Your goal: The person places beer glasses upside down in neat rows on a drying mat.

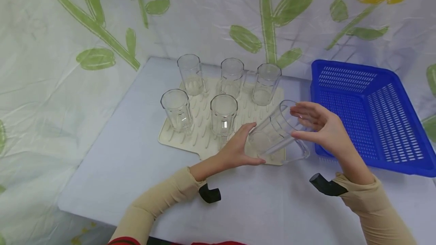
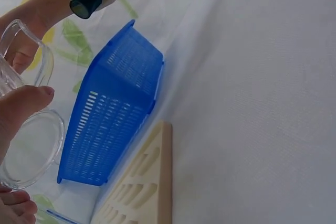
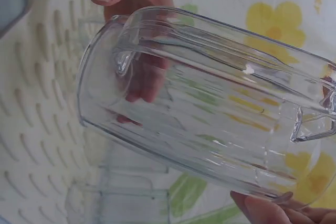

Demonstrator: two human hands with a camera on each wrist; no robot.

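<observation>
A clear glass mug (image 1: 274, 133) is held tilted between both hands over the right end of a cream drying mat (image 1: 178, 141). My left hand (image 1: 235, 148) grips its lower end, the thumb on one side and the fingers on the other, as the right wrist view also shows. My right hand (image 1: 321, 127) holds the upper end by its edge with fingers and thumb. The mug's handle (image 1: 302, 152) points toward the front right. In the right wrist view the mug (image 3: 205, 108) lies across most of the picture, see-through.
Several similar glass mugs stand on the mat in two rows, including a front-left mug (image 1: 175, 110) and a front-middle mug (image 1: 223, 114) near my left hand. A blue perforated basket (image 1: 361, 124) stands right of the mat. A flowered sheet (image 1: 204, 18) hangs behind the white table (image 1: 112, 162).
</observation>
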